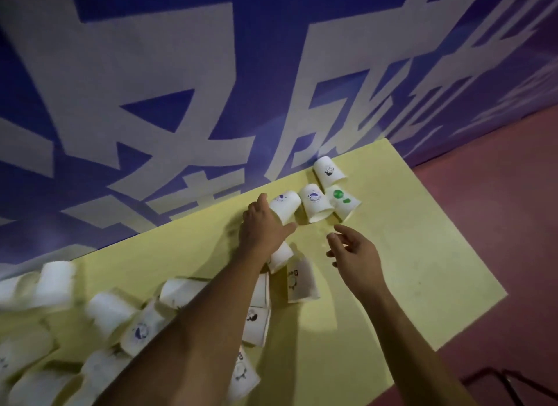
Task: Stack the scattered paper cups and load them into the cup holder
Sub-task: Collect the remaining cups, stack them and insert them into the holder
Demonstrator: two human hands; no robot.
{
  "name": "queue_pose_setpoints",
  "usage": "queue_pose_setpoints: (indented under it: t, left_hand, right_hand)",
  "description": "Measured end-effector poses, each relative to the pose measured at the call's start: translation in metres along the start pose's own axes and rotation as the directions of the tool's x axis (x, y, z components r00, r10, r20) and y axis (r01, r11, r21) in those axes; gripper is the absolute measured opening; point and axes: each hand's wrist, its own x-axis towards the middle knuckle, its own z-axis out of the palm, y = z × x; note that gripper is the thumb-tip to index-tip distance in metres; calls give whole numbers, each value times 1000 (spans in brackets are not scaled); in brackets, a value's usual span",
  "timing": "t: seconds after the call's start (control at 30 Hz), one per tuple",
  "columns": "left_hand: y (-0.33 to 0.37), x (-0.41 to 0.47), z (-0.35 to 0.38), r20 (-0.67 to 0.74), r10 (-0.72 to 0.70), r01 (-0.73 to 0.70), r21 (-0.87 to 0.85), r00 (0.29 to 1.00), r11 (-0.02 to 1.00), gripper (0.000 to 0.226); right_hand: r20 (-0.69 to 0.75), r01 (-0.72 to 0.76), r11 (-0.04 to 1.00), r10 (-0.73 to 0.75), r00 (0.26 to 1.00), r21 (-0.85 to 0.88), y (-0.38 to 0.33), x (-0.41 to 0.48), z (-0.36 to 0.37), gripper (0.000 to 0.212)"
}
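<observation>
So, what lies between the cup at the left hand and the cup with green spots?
In the head view, one blue-logo cup lies there on the yellow table, between the gripped cup at the left hand and the green-spotted cup.

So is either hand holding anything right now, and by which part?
The left hand grips a blue-logo cup near its wide rim end, fingers behind it, thumb in front. The right hand holds nothing.

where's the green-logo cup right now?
Head view, far side of the yellow table: green-logo cup lies tipped beside a blue-logo cup, just beyond the right hand.
</observation>
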Motion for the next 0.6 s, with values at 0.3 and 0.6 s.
queue_pose_setpoints:
  t: [0.3, 0.6]
  left_hand:
    - [2, 23, 14, -78, -37, 31, -77, 996, 997, 72]
    - [-20, -38, -52, -242, -8, -88, -383, 970, 919, 76]
  right_hand:
    - [-70, 49, 949, -74, 995, -310, 24, 86, -20, 95]
    - [-25, 85, 925, -102, 995, -371, 34, 127, -13, 65]
